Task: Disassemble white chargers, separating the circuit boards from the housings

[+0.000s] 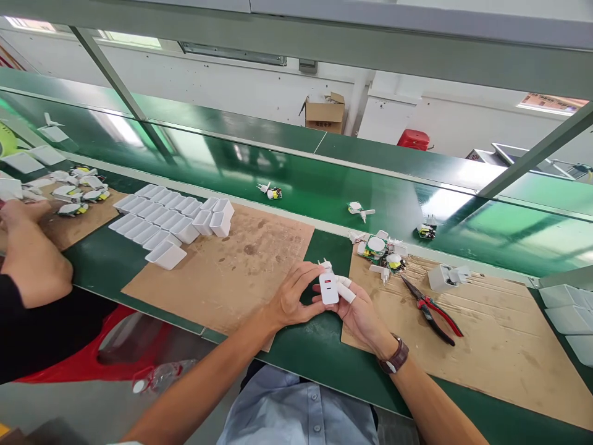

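A white charger [328, 289] with a red port and a dark slot on its face is held upright between both hands, over the bench's front part. My left hand [294, 296] pinches it from the left, fingers at its top and side. Around its right side closes my right hand [359, 307], with white covers on some fingertips. White plug prongs stick up behind the charger. Right of the hands, red-and-black pliers [427, 304] lie on cardboard, below a cluster of circuit boards with plugs [382, 247]. A white housing [443, 278] there has a plug piece in it.
Rows of white housings [160, 213] stand left on a cardboard sheet [259, 247]. Another person's arm [32, 253] is at far left, near more boards [76, 191]. Loose boards [273, 191] lie on the green belt [306, 176]. White housings [569, 318] stand at far right.
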### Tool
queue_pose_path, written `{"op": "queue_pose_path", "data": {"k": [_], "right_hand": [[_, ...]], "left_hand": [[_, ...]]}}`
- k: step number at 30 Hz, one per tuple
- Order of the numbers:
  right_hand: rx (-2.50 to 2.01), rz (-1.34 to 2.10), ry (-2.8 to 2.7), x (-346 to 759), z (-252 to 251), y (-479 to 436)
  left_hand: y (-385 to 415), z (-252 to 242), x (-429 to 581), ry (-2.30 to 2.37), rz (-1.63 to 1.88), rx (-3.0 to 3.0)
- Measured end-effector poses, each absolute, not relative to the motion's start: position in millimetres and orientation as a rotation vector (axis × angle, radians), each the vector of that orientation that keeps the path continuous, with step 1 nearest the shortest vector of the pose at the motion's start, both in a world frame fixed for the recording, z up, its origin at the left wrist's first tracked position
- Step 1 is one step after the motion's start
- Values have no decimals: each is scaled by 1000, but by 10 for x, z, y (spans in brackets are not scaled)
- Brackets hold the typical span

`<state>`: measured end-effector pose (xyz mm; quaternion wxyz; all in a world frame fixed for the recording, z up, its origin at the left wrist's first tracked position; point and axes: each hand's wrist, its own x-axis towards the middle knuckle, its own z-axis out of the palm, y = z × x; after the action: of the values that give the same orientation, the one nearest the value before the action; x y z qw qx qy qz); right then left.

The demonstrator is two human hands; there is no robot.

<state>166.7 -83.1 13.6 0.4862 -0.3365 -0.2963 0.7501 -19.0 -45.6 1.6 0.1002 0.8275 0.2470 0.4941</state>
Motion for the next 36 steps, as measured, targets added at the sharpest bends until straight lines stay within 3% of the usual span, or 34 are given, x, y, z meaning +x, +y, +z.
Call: {"op": "queue_pose_path", "data": {"k": [13,36], "right_hand": [[-892,1679,-766,1689,25,-861],[-898,1777,-884,1708,-65,-865]], "left_hand": [[-469,29,-191,752,1388,2352],[-475,-16,-208,769,1423,2382]]}}
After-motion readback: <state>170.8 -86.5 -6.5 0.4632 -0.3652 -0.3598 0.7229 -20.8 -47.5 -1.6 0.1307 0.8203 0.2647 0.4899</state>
